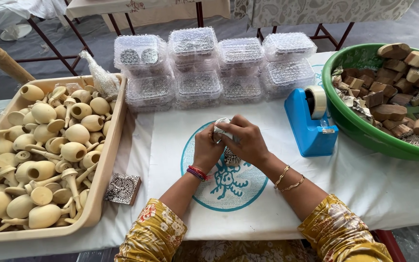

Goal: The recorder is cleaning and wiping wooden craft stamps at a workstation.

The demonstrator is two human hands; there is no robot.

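My left hand (205, 149) and my right hand (246, 140) meet over the middle of the white cloth, above a teal printed circle (226, 187). Together they grip a small object wrapped in white and patterned paper (220, 127); a dark carved face of it (232, 157) shows below my fingers. A blue tape dispenser (310, 125) with a roll of clear tape stands just right of my right hand. A small square carved block (123, 188) lies on the cloth to the left, beside the tray.
A beige tray (106, 165) at the left holds several pale wooden pots and handles. Clear plastic boxes (213, 65) with patterned pieces are stacked at the back. A green basin (364, 131) of wooden blocks sits at the right. Table legs stand beyond.
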